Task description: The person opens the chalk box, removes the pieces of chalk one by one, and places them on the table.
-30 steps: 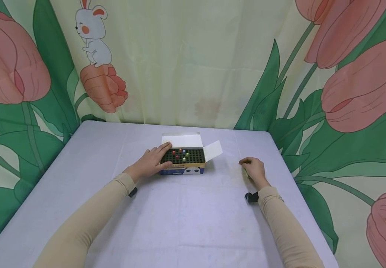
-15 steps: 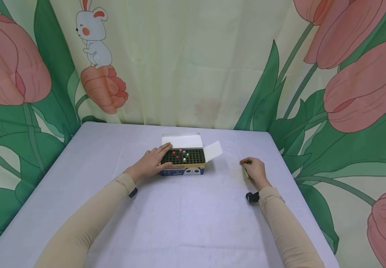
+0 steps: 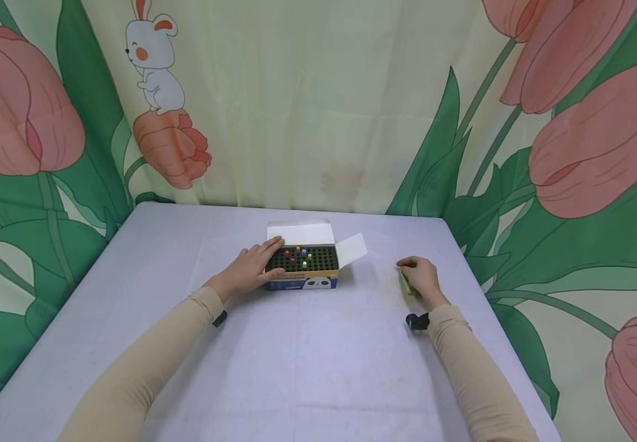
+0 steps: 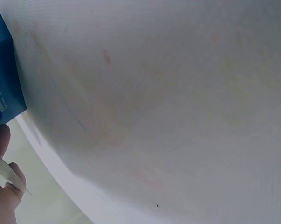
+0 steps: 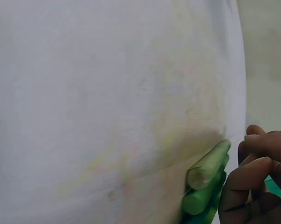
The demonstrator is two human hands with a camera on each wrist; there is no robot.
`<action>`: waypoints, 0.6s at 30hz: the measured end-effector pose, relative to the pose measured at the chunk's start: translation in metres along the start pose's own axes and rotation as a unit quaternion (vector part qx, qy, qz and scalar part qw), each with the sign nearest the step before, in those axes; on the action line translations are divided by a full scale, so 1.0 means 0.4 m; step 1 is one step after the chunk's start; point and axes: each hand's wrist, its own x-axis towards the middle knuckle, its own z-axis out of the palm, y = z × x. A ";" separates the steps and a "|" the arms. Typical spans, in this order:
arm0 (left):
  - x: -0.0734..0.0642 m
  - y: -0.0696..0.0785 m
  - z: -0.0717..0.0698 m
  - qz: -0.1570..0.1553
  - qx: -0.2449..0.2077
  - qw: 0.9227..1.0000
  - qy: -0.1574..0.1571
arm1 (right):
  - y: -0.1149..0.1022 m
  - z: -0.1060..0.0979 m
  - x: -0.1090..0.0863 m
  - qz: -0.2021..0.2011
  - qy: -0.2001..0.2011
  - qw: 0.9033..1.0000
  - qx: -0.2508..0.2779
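Observation:
My left hand (image 3: 248, 265) lies over the left end of a small open box (image 3: 302, 279). Its fingers stretch toward the back corner, with the thumb at the front edge. The left wrist view has the blue box (image 4: 5, 79) with my fingertips close to its corner and a pale flap (image 4: 10, 175) beside the fingers. Several green crayons (image 5: 205, 175), from pale to dark, lie side by side on the cloth. My right hand (image 3: 420, 279) bends its fingers just right of them, fingertips near their far ends. I cannot tell whether it pinches one.
A black tray (image 3: 324, 261) of round holes fills the box, with several coloured crayons (image 3: 298, 255) standing in it. White flaps (image 3: 351, 250) stick out at the back and right. A white cloth (image 3: 307, 356) covers the table, and a printed curtain (image 3: 296, 123) hangs behind.
The right hand has shifted slightly, and more of the green crayons shows beneath and left of it. My left hand and the box stay in place.

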 end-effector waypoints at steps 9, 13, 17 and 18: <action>-0.005 0.001 -0.005 0.005 -0.005 1.000 0.000 | -0.043 -0.031 0.006 0.000 0.012 0.999 0.033; -0.006 0.004 -0.006 0.005 -0.005 1.000 0.001 | -0.078 -0.043 0.005 -0.021 0.021 0.999 0.042; -0.006 0.004 -0.006 0.002 -0.004 1.000 0.000 | -0.125 -0.049 0.006 -0.038 0.037 0.997 0.052; -0.007 0.003 -0.006 0.001 -0.003 1.000 0.000 | -0.137 -0.050 0.008 -0.042 0.040 0.997 0.054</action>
